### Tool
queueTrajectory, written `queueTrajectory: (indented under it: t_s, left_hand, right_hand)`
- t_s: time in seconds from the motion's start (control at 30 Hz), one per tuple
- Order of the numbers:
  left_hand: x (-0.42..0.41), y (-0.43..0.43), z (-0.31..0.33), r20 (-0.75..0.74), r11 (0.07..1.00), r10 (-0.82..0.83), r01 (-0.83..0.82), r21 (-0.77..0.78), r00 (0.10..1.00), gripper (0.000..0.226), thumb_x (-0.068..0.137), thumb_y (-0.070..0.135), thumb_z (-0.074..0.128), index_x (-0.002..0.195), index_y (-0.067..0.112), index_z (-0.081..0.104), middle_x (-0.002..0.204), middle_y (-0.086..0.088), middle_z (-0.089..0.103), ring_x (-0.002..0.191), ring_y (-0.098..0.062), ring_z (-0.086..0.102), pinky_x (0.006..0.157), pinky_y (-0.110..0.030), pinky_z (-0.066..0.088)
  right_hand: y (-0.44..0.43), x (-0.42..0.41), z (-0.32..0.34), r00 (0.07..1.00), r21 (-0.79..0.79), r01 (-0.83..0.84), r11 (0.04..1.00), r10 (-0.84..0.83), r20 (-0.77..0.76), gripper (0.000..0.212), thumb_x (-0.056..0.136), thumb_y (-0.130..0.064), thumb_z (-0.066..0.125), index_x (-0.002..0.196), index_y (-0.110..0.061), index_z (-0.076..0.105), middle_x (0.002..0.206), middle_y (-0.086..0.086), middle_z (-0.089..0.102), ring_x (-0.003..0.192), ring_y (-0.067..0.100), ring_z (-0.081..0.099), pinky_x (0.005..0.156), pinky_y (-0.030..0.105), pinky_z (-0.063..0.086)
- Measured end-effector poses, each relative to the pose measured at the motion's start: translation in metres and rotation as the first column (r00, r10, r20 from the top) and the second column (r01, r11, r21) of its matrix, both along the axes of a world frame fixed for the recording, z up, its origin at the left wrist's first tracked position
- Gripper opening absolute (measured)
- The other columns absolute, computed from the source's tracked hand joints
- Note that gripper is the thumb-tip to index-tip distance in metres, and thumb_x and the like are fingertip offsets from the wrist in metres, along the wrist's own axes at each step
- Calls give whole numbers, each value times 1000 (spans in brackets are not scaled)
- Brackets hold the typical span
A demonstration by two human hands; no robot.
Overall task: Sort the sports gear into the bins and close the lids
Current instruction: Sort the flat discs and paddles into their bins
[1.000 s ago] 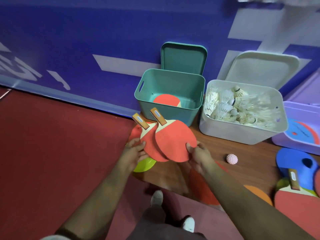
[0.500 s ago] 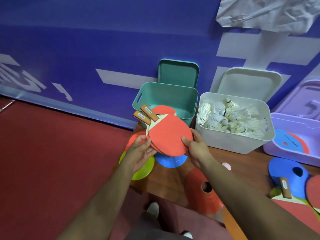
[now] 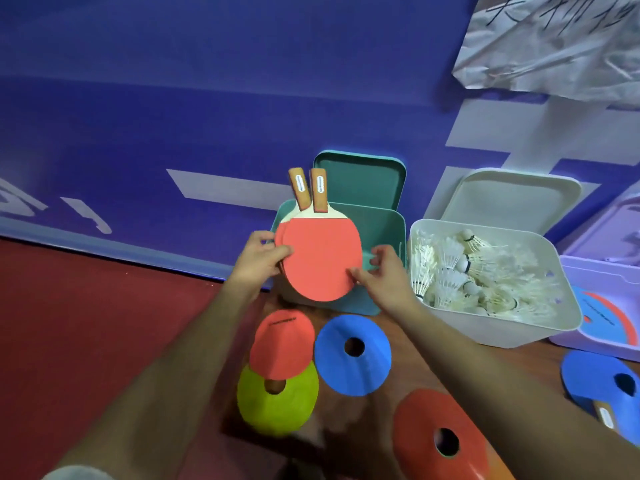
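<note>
Two red table tennis paddles (image 3: 320, 259), stacked with wooden handles pointing up, hang over the open teal bin (image 3: 384, 220). My left hand (image 3: 259, 259) pinches their left edge. My right hand (image 3: 381, 275) holds the right edge with thumb on the front face. The teal lid (image 3: 360, 176) stands upright behind the bin. The paddles hide most of the bin's inside.
A white bin (image 3: 519, 327) full of shuttlecocks sits to the right, lid open. A lilac bin (image 3: 602, 271) holds discs at far right. Red (image 3: 280, 344), yellow-green (image 3: 277, 407), blue (image 3: 353, 355) and orange-red (image 3: 440, 441) cone discs lie on the wooden board, with another blue disc (image 3: 606, 382).
Both hands have raised the paddles and swung their handles upright, carrying them from in front of the teal bin to over its opening. The camera moved closer.
</note>
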State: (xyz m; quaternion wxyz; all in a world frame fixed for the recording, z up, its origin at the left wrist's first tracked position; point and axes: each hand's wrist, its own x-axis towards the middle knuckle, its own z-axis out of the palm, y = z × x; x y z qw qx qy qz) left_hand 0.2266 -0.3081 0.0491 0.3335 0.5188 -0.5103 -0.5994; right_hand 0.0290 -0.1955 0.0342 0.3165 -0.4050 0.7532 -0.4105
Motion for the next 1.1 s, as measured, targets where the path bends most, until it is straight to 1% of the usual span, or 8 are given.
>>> queueTrajectory:
  t_s: [0.07,0.13,0.27,0.37,0.53,0.73,0.87,1.1]
  left_hand:
    - [1,-42,13,100,990,-109,117,-77,989,22,87,4,64,100,15,52,80,-4,70,71,-14,63,66,-29,51]
    - [-5,-80,27,101,960,-250,260,-102,963,20,88,3,64,97,19,56,71,2,71,62,-8,63,59,-21,48]
    - [-27,-131,40,94,895,-425,434,-105,900,20,87,10,68,100,26,67,77,1,72,64,-9,64,62,-21,51]
    - [-43,-151,35,104,837,-531,540,-92,841,23,80,20,76,101,26,69,86,-6,74,70,-15,66,68,-28,53]
    - [-57,-174,6,54,831,-555,556,9,830,26,82,20,75,104,19,62,88,-4,74,75,-14,66,68,-26,51]
    - [-44,-179,-63,193,811,-584,576,102,789,29,88,-1,61,112,14,58,107,-10,68,94,-18,63,90,-35,49]
    - [-54,-177,-112,384,860,-492,505,73,782,32,85,2,63,114,14,58,111,-13,68,99,-26,66,94,-46,52]
    - [-79,-168,-161,626,858,-480,476,191,614,35,84,8,60,119,10,58,111,-13,67,99,-31,65,87,-38,53]
  right_hand:
    - [-32,-9,18,933,-144,-106,984,49,-355,53,83,-28,74,126,-8,50,120,8,51,103,20,55,92,33,46]
    - [-67,-13,44,852,-251,-262,932,102,-513,49,84,-27,72,125,-10,53,122,6,51,113,21,52,99,30,41]
    - [-127,-17,74,699,-82,-404,911,250,-670,68,84,-41,71,140,-11,46,140,5,51,131,24,44,101,19,24]
    - [-147,-22,70,759,173,-325,930,366,-539,62,89,-43,65,143,-21,44,136,-1,57,127,19,49,66,19,20]
    - [-163,-37,34,959,149,-203,968,227,-169,50,84,-28,75,127,-13,54,81,-7,56,67,10,55,58,25,42]
    - [-160,-55,-31,967,283,49,958,-116,228,42,81,-19,79,114,-12,54,73,12,61,49,13,56,46,29,49]
    - [-171,-54,-70,972,355,71,932,-145,185,42,76,-19,83,100,-13,49,76,9,61,50,13,55,45,23,40]
    - [-182,-60,-127,998,506,17,862,18,-64,35,77,-29,81,96,-8,62,86,10,65,70,23,58,61,30,47]
